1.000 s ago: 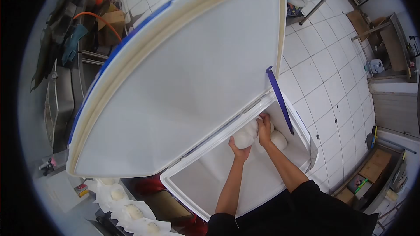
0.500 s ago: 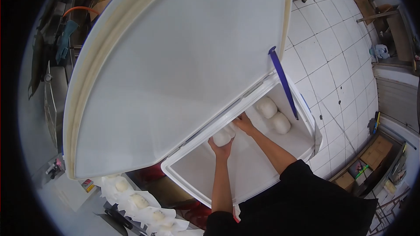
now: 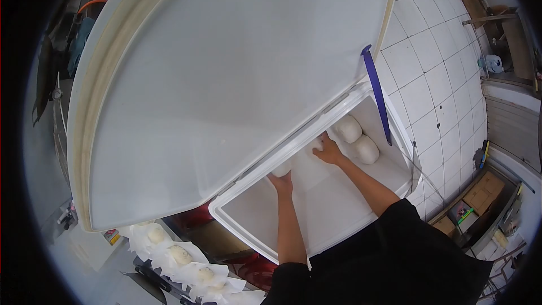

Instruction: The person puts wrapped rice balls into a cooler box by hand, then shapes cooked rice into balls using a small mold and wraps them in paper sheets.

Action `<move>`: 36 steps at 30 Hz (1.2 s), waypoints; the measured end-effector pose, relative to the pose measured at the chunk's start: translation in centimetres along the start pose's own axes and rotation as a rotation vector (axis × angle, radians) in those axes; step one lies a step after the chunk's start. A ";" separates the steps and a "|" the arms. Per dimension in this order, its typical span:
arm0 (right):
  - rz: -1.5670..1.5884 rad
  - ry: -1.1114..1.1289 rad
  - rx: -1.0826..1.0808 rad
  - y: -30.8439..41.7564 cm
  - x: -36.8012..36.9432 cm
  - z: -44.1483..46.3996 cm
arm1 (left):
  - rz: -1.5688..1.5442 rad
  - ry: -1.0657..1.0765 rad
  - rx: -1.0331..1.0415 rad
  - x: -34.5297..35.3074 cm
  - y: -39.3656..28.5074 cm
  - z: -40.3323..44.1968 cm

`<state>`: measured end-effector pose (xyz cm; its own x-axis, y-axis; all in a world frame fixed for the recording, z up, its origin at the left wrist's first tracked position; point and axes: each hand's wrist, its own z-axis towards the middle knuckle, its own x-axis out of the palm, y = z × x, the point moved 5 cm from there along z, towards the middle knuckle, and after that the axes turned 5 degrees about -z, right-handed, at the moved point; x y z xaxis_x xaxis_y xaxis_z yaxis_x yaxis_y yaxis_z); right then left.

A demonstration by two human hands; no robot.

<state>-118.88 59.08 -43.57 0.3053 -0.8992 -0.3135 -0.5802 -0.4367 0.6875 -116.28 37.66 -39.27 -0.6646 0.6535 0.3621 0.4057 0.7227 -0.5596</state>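
Observation:
An open white cooler box (image 3: 322, 223) holds several round white lumps that look like dough balls. My left hand (image 3: 281, 183) is cupped around one dough ball (image 3: 282, 169) by the hinge-side wall. Farther right along the same wall, my right hand (image 3: 329, 152) has its thumb and fingers curved around another dough ball (image 3: 317, 144), mostly hidden by the hand and the wall. Just beyond my right hand, two dough balls, a far one (image 3: 348, 129) and a nearer one (image 3: 366, 149), sit side by side in the right corner.
The cooler's big lid (image 3: 226, 79) stands raised, with a purple strap (image 3: 377, 96) at its right. Lower left, several dough balls (image 3: 180, 255) rest on white paper (image 3: 161, 253). A tiled floor (image 3: 435, 79) and a shelf with cardboard boxes (image 3: 483, 196) lie to the right.
My right hand has moved right, away from my left hand, and a white lump now shows between its fingers. The lump at my left hand shows less. The view has shifted slightly.

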 end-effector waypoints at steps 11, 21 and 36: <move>0.059 0.297 0.146 3.8 -6.0 -4.3 | 0.584 -0.179 0.033 1.2 -2.0 -2.1; 0.430 0.362 0.141 7.6 -8.9 -8.9 | 1.440 -0.094 0.943 7.3 -4.0 -8.8; -0.175 -0.668 -0.425 15.1 -23.8 -19.9 | 0.545 0.350 0.344 18.7 7.0 -3.0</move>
<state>-119.86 74.43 -12.76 -0.2283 -0.7043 -0.6722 -0.1880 -0.6455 0.7402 -124.01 55.67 -34.19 -0.1621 0.9752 0.1506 0.3633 0.2009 -0.9098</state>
